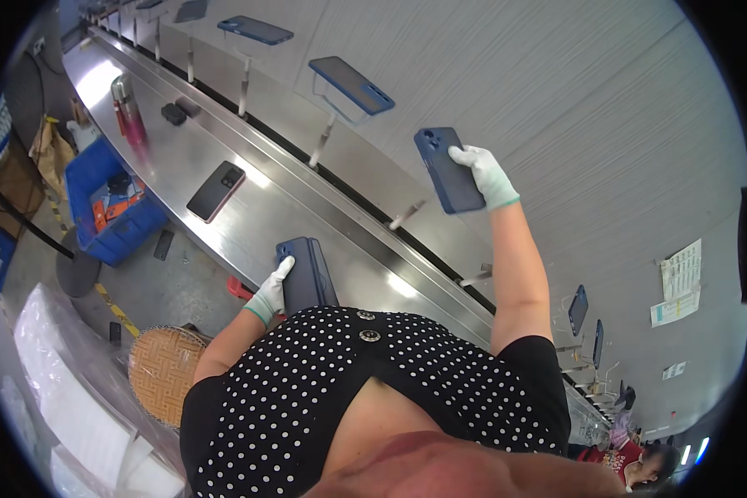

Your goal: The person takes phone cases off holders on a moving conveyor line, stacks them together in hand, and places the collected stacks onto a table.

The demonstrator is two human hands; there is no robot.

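Note:
In my raised right hand (488,176), which wears a white glove with a green cuff, is a dark blue translucent phone case (450,178) with camera cutouts. It is held above the row of upright holders, close to a bare holder (407,214). My left hand (272,289), gloved the same way, grips several stacked phone cases (307,270) low over the steel bench, against my front. Up the line, another blue phone case (351,85) rests on a wire holder, and one more phone case (256,31) sits farther along.
The steel bench (290,222) carries a phone (216,191), a small black object (173,114) and a thermos (129,112). At left stand a blue bin (112,241) and a round woven-top stool (166,369). Another person (614,458) is at the lower right.

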